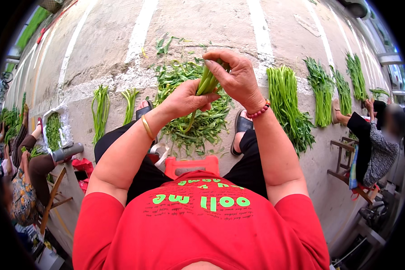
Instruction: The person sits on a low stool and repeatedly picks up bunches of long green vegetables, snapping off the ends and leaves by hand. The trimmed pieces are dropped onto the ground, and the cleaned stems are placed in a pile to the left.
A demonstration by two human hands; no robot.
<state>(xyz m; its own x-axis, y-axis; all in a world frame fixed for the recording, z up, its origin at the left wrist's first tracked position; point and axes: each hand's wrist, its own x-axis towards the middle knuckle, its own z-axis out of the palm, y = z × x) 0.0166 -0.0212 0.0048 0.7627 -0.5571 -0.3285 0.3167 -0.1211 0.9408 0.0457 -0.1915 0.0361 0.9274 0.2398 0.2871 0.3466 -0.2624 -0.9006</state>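
Note:
My left hand [190, 98] is closed round the lower part of a small bunch of green leafy-vegetable stems [207, 81]. At the upper end of the same stems is my right hand [233, 74], its thumb and fingers curled round them. One stem hangs down below my left hand. Beneath both hands, a heap of loose green leaves [202, 131] covers the ground between my sandalled feet. To the left lie two small bundles of stems [101, 108], and to the right a large bundle of long green stems [283, 98] with leafy ends.
A red plastic stool [192, 165] is beneath me. More green bundles [319, 91] lie farther right, near a seated person [379, 141] and a wooden stool [344, 148]. On the left are other seated people, a lined container of cut greens [54, 131] and a grey cylinder [67, 152].

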